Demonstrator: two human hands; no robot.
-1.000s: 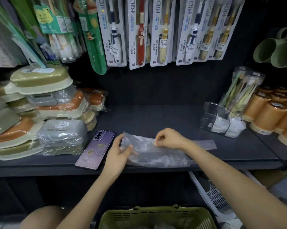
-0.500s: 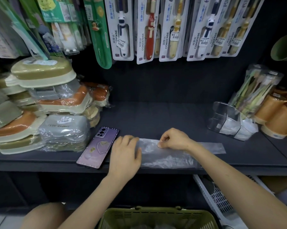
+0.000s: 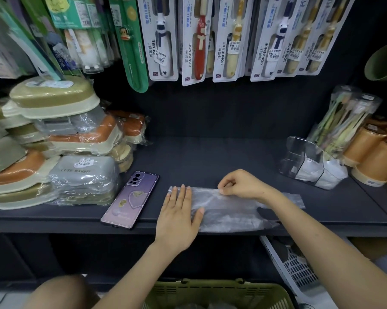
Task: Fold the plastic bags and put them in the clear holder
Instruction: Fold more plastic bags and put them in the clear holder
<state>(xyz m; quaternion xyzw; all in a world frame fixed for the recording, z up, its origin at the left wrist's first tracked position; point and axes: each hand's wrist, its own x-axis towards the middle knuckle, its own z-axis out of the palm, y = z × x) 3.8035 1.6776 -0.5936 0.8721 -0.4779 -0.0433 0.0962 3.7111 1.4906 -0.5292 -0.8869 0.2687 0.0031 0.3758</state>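
Head cam view, looking down at a dark shelf [image 3: 210, 157] in a shop, so I'll peg everything off the purple phone [image 3: 130, 199] lying face down near the shelf's front edge.

Just right of the phone sits the plastic bag [image 3: 228, 204], flattened into a long strip that runs along the front edge, away from the phone. The left hand [image 3: 179, 217] is the one nearest the phone. It's palm down, fingers straight and together, pressing the bag's near end onto the shelf without gripping anything. The right hand [image 3: 243, 186] is further right of the phone, fingers curled in, with thumb and fingertips pinching the bag's back edge roughly midway along the strip. The bag's far end pokes out past the right forearm.

Well right of the phone and a bit further back is the clear holder [image 3: 304, 161]. It stands apart from the bag, with some whitish folded bags [image 3: 310, 172] sitting low inside it. Further still from the phone are orange cups [image 3: 375, 157] and a wrapped bundle of toothbrushes [image 3: 344, 121].

Left of the phone, just beside it, is a messy stack of shrink-wrapped soap boxes [image 3: 54, 141]. Above and behind the phone hang carded toothbrushes [image 3: 201, 39]. Below the phone's shelf, at the bottom of the frame, there's a green basket [image 3: 217, 293], with a white basket [image 3: 293, 268] off to its right.
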